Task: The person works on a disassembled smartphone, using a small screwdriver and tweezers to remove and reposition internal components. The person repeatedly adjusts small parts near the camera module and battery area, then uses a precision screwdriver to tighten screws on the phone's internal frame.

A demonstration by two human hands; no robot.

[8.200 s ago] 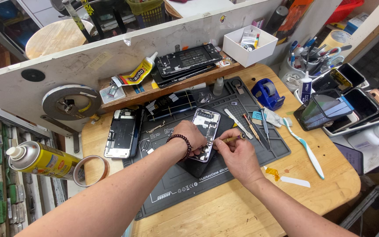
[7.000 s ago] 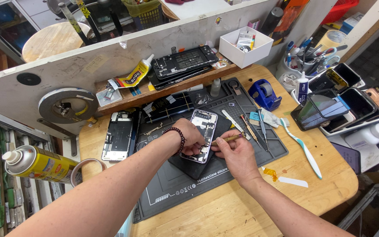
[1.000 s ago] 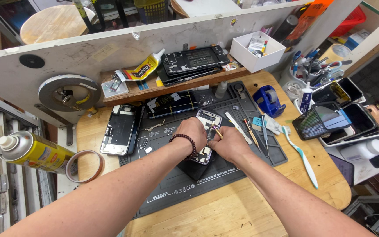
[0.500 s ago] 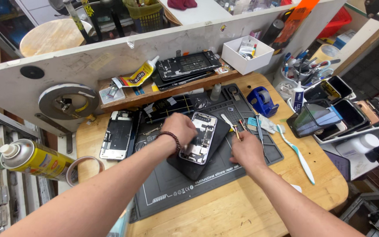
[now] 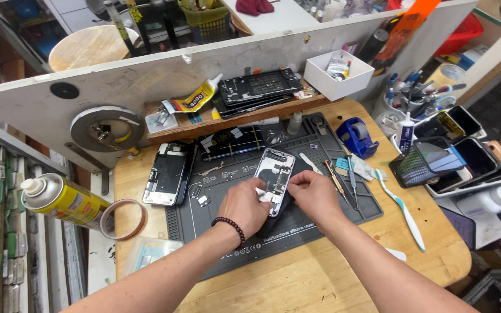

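Note:
An opened phone [image 5: 273, 174] with its inner parts showing lies on a dark silicone work mat [image 5: 297, 226] in the middle of the wooden bench. My left hand [image 5: 243, 204], with a bead bracelet at the wrist, grips the phone's lower left edge. My right hand [image 5: 313, 194] pinches the phone's lower right edge from the other side. Both thumbs rest on its open face. Thin hand tools [image 5: 338, 177] lie on the mat just right of my right hand.
A second opened phone [image 5: 167, 174] lies left of the mat. A yellow spray can [image 5: 59, 199] and tape roll [image 5: 122, 219] sit far left. Blue tape dispenser [image 5: 357, 136], toothbrush [image 5: 402, 207] and a stack of phones [image 5: 459, 153] stand right. Glue tube [image 5: 195, 101] on the shelf.
My right hand reached out to the tools at the right half a second ago and has come back to the phone with no tool visible. My left hand stays on the phone.

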